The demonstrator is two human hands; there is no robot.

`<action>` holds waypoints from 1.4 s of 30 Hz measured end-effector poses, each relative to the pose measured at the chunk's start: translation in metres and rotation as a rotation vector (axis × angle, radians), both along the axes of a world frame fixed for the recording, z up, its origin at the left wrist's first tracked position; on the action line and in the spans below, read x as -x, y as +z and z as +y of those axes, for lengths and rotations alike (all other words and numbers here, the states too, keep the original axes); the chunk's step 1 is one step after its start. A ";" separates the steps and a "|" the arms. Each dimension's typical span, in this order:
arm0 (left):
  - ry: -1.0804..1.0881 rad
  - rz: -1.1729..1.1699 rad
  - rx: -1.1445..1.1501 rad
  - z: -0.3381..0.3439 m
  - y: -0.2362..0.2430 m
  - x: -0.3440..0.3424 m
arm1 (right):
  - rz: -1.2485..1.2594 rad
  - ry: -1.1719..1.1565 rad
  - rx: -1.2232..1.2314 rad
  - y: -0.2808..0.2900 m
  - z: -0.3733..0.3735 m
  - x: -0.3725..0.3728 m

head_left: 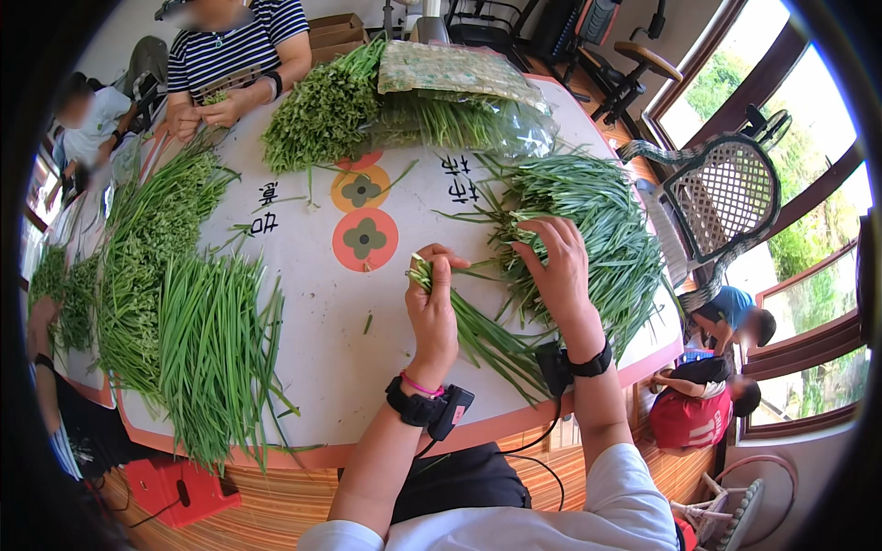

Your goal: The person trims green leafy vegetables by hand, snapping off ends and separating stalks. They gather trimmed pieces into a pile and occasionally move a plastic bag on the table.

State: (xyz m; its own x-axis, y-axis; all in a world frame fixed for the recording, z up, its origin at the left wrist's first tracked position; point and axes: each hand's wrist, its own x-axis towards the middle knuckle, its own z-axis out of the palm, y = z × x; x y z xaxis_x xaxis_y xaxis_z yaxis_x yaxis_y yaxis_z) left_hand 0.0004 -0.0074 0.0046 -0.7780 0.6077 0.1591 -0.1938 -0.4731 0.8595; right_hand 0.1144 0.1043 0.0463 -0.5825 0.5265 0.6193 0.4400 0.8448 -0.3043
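My left hand (430, 312) is closed around a small bunch of long green stems (487, 335), cut ends up, leaves trailing toward the lower right over the white, pink-edged table (349, 358). My right hand (556, 266) is open, thumb and fingers apart, at the near left edge of a large loose heap of green leafy stems (597, 211); whether its fingertips touch them I cannot tell. Black devices are strapped to both wrists.
Stem piles (211, 349) lie at left. A leafy heap (317, 110) and plastic bag (469, 83) are at back. A person in stripes (234, 50) handles stems; others sit left and by right windows. A chair (726, 184) and red stool (175, 496) flank the table.
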 end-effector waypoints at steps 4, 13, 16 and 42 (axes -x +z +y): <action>-0.100 -0.204 -0.110 0.000 0.000 0.002 | -0.133 -0.083 -0.063 -0.011 0.009 -0.006; -0.271 -0.151 0.067 -0.004 0.002 0.005 | 0.067 0.039 -0.090 0.002 -0.006 0.000; -0.350 -0.056 0.142 -0.004 0.003 -0.001 | 0.113 0.227 -0.068 0.004 -0.019 0.007; -0.366 -0.044 0.154 -0.005 0.007 -0.002 | 0.158 0.102 -0.048 0.008 -0.013 0.000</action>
State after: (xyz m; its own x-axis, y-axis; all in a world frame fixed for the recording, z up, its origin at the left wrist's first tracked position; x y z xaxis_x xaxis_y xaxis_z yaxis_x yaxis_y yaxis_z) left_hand 0.0021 -0.0122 0.0118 -0.5095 0.8603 0.0163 -0.3637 -0.2325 0.9020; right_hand 0.1140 0.0910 0.0539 -0.5249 0.4377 0.7300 0.3019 0.8976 -0.3212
